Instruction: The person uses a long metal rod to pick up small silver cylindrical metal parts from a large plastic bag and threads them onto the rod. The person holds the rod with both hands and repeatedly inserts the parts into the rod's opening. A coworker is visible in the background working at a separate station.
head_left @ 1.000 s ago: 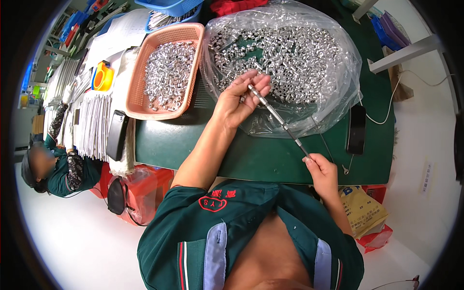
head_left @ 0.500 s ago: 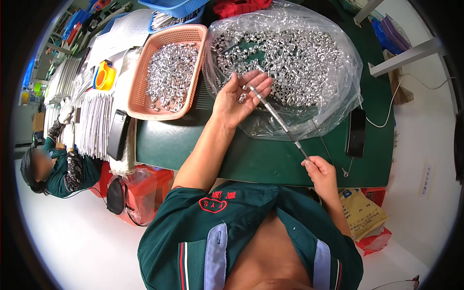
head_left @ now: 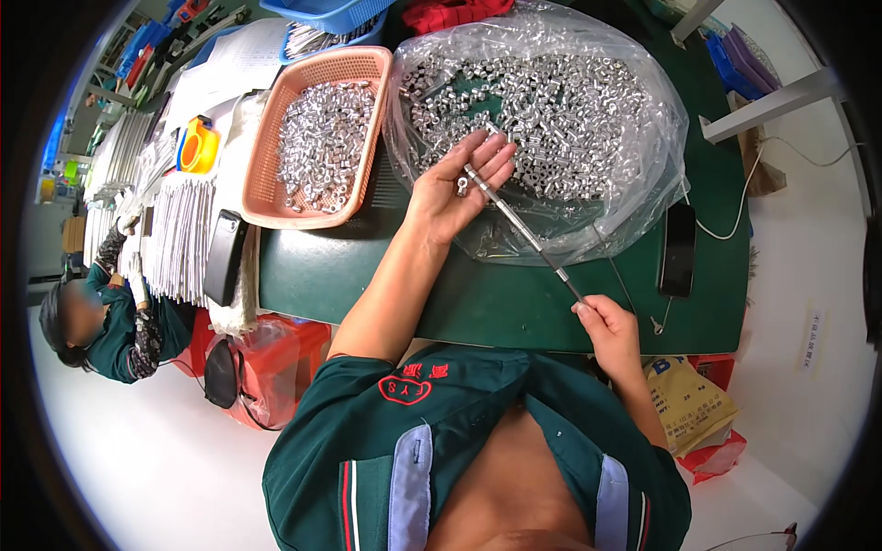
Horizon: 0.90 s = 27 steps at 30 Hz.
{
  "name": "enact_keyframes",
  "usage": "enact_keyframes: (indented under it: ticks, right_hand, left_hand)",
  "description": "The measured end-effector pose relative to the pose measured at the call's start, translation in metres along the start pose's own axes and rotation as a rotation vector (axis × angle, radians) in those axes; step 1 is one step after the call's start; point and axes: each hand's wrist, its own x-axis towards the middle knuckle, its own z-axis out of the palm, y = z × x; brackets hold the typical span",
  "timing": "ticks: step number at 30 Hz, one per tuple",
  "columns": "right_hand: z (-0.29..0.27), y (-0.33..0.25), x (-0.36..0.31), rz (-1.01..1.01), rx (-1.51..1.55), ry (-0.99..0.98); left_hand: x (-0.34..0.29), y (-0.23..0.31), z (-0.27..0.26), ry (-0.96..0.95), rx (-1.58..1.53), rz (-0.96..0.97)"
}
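Observation:
My left hand (head_left: 447, 195) is palm up with its fingers stretched out, near the front edge of the bag of metal parts. A small silver metal sleeve (head_left: 462, 185) lies on its palm. The tip of a thin metal rod (head_left: 516, 221) rests by the fingers; silver sleeve-like sections run along most of its length, and its lower end is darker and thinner. Closed on that lower end is my right hand (head_left: 610, 329), thumb against forefinger. Beyond the left hand, a clear plastic bag (head_left: 643, 197) lies spread open, holding a heap of small silver sleeves (head_left: 574, 119).
A pink perforated basket (head_left: 255, 174) of silver sleeves stands left of the bag on the green table (head_left: 340, 275). Black phones (head_left: 678, 250) lie on either side. Bundled white strips (head_left: 182, 239) and a yellow tape dispenser (head_left: 196, 147) are farther left, near a co-worker (head_left: 119, 321).
The rod's tip and my left fingers have shifted slightly left. My right hand keeps its grip with hardly any movement. The co-worker's hands have moved a little.

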Motion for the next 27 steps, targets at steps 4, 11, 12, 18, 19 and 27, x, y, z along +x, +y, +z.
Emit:
enact_keyframes:
  ticks: [4,11,12,18,19,27]
  right_hand:
    - [0.002,0.004,-0.001,-0.010,-0.009,0.005]
    - [0.005,0.004,-0.002,-0.027,-0.016,0.035]
    - [0.006,0.003,-0.002,-0.025,-0.008,0.032]
    - [0.010,0.003,0.005,0.071,0.105,-0.034]
    - [0.010,0.002,0.007,0.069,0.125,-0.036]
    - [-0.008,-0.004,0.003,0.044,0.096,-0.054]
  left_hand:
    - [0.001,-0.001,-0.001,0.034,-0.067,0.000]
    - [-0.003,-0.009,0.000,-0.068,0.030,0.100]
    - [-0.003,-0.011,0.000,-0.077,0.045,0.112]
    - [-0.004,-0.019,0.006,-0.086,0.123,0.065]
    - [-0.005,-0.018,0.007,-0.085,0.137,0.056]
    - [-0.003,0.002,0.004,-0.113,0.087,0.071]
